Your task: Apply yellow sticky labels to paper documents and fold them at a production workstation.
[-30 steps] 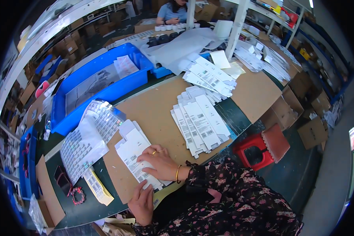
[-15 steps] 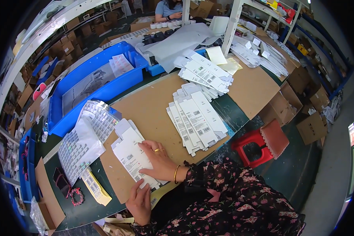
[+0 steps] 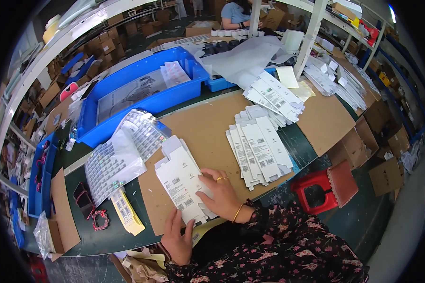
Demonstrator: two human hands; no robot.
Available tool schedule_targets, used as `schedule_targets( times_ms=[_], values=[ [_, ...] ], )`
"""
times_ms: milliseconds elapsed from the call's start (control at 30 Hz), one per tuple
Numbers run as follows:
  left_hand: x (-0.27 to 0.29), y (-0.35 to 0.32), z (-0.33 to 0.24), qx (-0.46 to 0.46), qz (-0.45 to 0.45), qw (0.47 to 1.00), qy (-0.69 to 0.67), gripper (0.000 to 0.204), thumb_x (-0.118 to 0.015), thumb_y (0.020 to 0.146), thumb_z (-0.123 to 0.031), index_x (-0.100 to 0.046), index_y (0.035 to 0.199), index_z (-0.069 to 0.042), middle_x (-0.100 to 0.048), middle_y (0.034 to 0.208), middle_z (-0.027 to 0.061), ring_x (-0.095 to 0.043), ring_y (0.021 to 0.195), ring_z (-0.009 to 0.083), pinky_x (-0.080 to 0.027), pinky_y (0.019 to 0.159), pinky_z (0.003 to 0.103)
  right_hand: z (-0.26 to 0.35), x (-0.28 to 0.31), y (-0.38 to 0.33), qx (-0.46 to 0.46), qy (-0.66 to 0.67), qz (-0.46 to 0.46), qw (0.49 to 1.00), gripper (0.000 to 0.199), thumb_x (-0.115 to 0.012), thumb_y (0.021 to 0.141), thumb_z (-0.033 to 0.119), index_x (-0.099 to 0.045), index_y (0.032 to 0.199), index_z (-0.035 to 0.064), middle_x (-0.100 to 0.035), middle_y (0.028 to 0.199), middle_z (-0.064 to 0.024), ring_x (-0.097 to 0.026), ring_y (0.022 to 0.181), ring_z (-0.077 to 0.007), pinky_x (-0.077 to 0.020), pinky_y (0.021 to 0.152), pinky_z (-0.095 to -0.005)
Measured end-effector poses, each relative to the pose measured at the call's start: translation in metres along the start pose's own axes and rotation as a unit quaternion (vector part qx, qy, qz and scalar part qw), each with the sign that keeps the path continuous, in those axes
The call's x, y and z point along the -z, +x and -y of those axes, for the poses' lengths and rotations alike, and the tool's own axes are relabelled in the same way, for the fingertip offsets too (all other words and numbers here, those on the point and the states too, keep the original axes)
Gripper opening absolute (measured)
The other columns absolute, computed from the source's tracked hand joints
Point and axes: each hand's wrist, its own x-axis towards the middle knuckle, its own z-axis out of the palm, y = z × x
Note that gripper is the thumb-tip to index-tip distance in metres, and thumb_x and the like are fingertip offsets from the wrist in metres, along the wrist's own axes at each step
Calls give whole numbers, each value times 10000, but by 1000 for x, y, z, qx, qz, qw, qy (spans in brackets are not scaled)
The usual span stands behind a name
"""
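Observation:
A small stack of flat, unfolded white cartons (image 3: 178, 175) with printed labels lies before me on a brown cardboard sheet. My right hand (image 3: 220, 195) rests on the right side of the top carton, its thumb and fingers apart. At the lower end of the stack is my left hand (image 3: 178, 239), fingertips touching the carton edge and thumb spread away. Right of them, more flat cartons (image 3: 259, 150) are fanned out. A sheet of small silvery stickers (image 3: 111, 167), partly under clear film, lies to the left, with a yellow label strip (image 3: 127, 213) below it.
A large blue tray (image 3: 87, 123) stands behind the stickers. Another pile of flat cartons (image 3: 276, 96) lies at the back right. A beaded bracelet (image 3: 100, 220) is on the green table. A red stool (image 3: 316, 193) stands at the right, and a person (image 3: 236, 14) sits across the table.
The whole scene has shifted rightward in the picture as the view turned. Both hands remain at the same carton stack, with the left fingers slightly straighter at its lower edge.

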Motion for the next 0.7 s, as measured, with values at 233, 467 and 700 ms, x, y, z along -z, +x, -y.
schedule_targets(
  times_ms=[233,467,700],
  values=[
    [-2,-1,2,-17,-13,1000,15,510,-890,871,-120,-719,1341,-21,-712,1382,141,-762,1069,283,-602,774,334,0,-8,-3,-156,177,-15,972,458,-821,901,58,-649,1317,-31,-570,1333,-181,-643,1178,-305,-567,980,-390],
    [3,1,3,-16,-27,999,6,503,-895,872,-153,-723,1321,-5,-728,1352,155,-766,1077,318,-622,846,365,-21,-11,-12,-116,165,-13,979,496,-821,927,48,-609,1368,-33,-621,1259,-138,-703,1002,-200,-591,866,-298],
    [2,0,10,-46,-39,998,-5,491,-890,889,-190,-727,1318,-15,-741,1330,141,-781,996,298,-631,806,362,19,20,1,-255,394,35,882,380,-711,1016,15,-641,1387,-34,-734,1142,-85,-707,1002,-134,-574,908,-267]
  ],
)
